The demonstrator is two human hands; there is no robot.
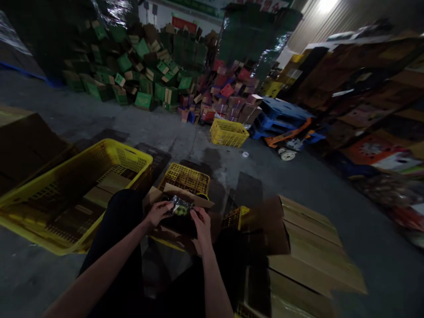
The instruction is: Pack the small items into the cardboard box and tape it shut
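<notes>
Between both hands is a small clear plastic pack (181,208) with green pieces inside, too dim to name more exactly. My left hand (160,213) pinches its left end, and my right hand (201,221) grips the right end. The pack is above an open cardboard box (190,195) standing between my knees; its inside is dark. Beneath and behind this box shows a yellow crate (188,176), apparently turned over.
To the left lies a large yellow crate (145,158) with flat cardboard inside. Open cardboard boxes (314,238) stand at the right. Farther off are a small yellow crate (229,133), blue pallets (281,110), an orange pallet jack (288,132) and heaped green boxes (144,99).
</notes>
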